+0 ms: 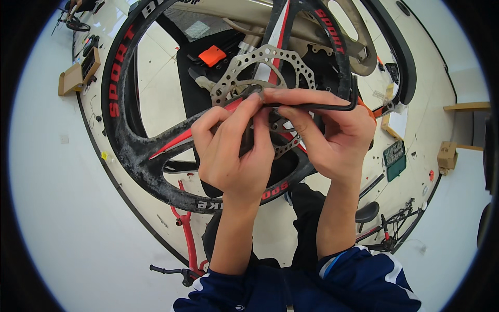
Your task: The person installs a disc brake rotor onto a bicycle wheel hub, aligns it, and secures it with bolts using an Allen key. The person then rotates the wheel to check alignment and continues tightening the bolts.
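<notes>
A black spoked bicycle wheel [117, 99] with red and white accents lies in front of me, its silver brake disc [228, 70] facing up at the hub. My right hand [338, 135] is closed around a black L-shaped hex key [332, 107]. The key's long arm points left toward the hub and its short bent end sticks out at the right of the hand. Over the disc's centre, my left hand [234, 151] is closed, fingertips pinched together beside the key's tip. What those fingers hold is hidden. Both hands cover much of the hub and the disc's lower part.
Under the wheel is a black surface bearing an orange item [212, 55]. Beyond stands a beige frame part [358, 52]. A red fork [188, 234], a green case [396, 161], a black saddle [367, 212] and an open cardboard box [70, 80] lie about the floor.
</notes>
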Tool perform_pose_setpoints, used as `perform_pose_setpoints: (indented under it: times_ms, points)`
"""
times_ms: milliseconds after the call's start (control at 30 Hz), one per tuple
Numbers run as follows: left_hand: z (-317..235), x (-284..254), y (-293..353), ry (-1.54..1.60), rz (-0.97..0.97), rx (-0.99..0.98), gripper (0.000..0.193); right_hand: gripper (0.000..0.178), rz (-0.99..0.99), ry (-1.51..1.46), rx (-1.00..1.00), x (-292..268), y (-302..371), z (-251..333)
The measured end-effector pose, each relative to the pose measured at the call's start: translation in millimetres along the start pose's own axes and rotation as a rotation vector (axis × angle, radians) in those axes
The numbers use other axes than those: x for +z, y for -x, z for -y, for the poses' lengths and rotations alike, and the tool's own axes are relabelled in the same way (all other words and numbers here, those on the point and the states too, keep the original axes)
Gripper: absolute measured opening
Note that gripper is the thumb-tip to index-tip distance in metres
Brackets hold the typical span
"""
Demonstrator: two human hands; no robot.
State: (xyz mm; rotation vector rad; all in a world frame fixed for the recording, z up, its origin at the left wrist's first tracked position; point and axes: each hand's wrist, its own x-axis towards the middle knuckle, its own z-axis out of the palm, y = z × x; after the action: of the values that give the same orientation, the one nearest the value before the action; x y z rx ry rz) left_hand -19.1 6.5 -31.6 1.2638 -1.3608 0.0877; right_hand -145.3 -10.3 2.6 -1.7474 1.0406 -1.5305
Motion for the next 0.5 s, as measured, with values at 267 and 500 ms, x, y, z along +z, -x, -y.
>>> perform_pose_setpoints:
  times_ms: [267, 500]
  points:
    - [-6.5, 3.7, 2.3, -0.049, 0.029, -0.020, 0.033, 0.014, -0.088, 0.051, -0.107, -4.0, -0.5, -6.7]
    - [-0.6, 0.2, 3.1, 0.011, 0.030, -0.049, 0.031, 0.015, -0.062, 0.070, -0.100, 3.1, 3.2, -5.4]
